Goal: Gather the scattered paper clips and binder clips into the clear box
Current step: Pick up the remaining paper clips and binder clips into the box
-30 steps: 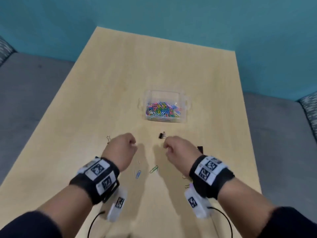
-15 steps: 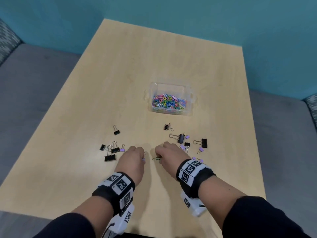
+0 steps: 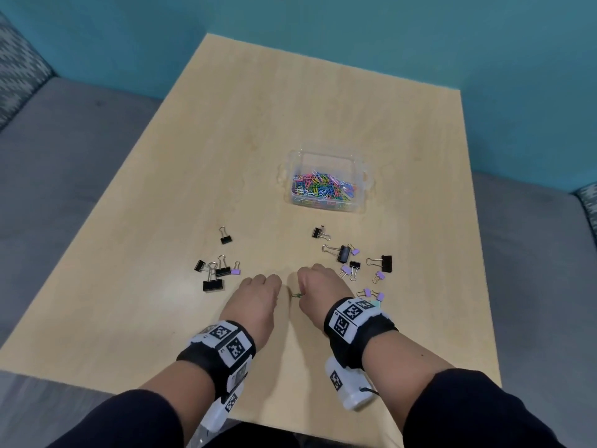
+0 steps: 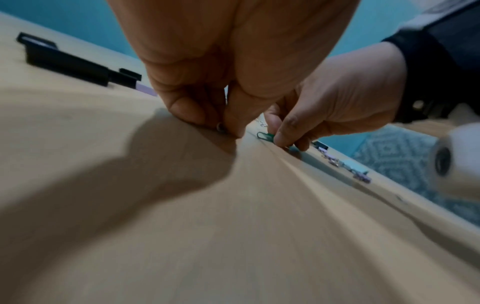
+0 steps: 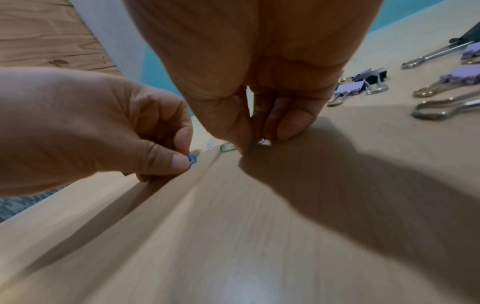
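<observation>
A clear box [image 3: 327, 160] holding several coloured paper clips [image 3: 323, 188] stands mid-table. Both hands are down on the wood in front of it, close together. My right hand [image 3: 311, 287] pinches a green paper clip [image 3: 295, 295] flat on the table, the same green paper clip [image 5: 227, 147] showing beside its thumb. My left hand [image 3: 262, 287] pinches a blue paper clip [image 5: 191, 159] with thumb and forefinger. Black and lilac binder clips lie in a left cluster [image 3: 214, 273] and a right cluster [image 3: 355, 261].
A single black binder clip [image 3: 225, 237] lies left of the box and another [image 3: 320, 233] just in front of it. Two lilac clips [image 3: 371, 294] sit by my right wrist. The table's near edge [image 3: 97, 381] lies just behind my wrists; grey seating surrounds the table.
Both hands have come down from above the table onto the wood, and their fingers have closed on the paper clips. My head view has drawn back, bringing more binder clips into view.
</observation>
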Demonstrator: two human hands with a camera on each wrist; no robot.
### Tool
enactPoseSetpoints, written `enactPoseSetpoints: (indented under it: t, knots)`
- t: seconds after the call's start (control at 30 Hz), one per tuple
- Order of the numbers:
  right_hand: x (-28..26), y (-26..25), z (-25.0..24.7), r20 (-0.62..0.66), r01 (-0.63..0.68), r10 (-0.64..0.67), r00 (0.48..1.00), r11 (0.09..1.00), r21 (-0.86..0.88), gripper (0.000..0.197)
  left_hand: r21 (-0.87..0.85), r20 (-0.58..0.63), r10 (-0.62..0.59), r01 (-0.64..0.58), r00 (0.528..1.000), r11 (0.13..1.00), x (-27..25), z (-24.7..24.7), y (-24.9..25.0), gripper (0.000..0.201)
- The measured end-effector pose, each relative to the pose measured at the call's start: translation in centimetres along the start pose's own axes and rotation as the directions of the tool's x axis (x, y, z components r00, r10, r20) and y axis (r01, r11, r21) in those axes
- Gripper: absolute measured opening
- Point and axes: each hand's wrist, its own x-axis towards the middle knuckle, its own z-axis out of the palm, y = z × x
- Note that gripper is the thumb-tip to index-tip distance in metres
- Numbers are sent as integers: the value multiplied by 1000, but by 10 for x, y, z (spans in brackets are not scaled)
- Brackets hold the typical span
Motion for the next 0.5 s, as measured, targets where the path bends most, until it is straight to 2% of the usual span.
enactPoseSetpoints:
  t: [0.13, 0.2, 0.27, 0.37, 0.5]
  knots:
    - [-2, -5, 2, 0, 9, -9, 1000, 1000, 17, 22, -154, -69, -29, 18, 997, 988, 11, -10, -12, 10]
    - [-2, -6, 1, 3, 2, -2, 1000, 1000, 15, 23, -112, -72, 21, -29, 997, 993, 20, -14, -18, 20]
    - [-1, -6, 0, 12, -10, 10, 1000, 1000, 11, 22, -49, -13, 78, -78, 997, 996, 32, -18, -22, 27]
    - [0, -5, 0, 22, -31, 31, 999, 999, 14, 21, 42, 83, 158, -162, 984, 986, 43, -22, -24, 21]
    - [0, -4, 1, 5, -33, 32, 999, 999, 32, 23, 107, 126, 169, -183, 978, 977, 48, -24, -21, 17]
